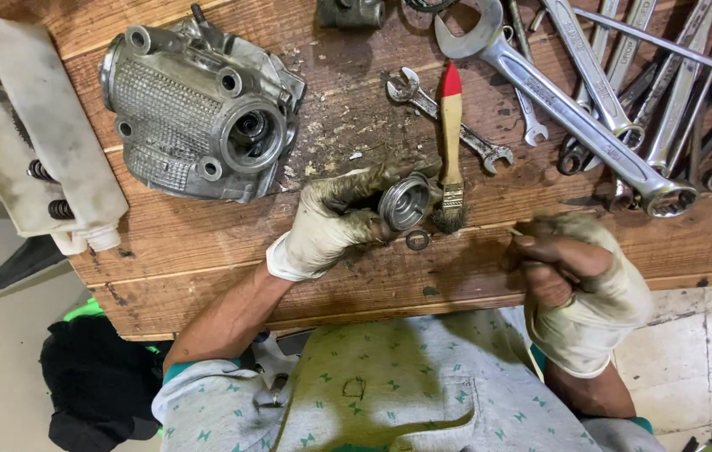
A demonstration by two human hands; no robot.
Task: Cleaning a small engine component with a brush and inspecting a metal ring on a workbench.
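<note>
Wooden bench [205,243] edge near; left hand [331,222] grips metal cup [403,203].

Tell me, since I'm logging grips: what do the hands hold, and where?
The left hand grips a small round metal cup by its side wall. The right hand is closed; anything inside cannot be told.

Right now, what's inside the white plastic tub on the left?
Two dark coil springs show inside the cut-open white tub at its open side. The tub's wall covers the rest, so anything deeper inside is hidden.
</note>
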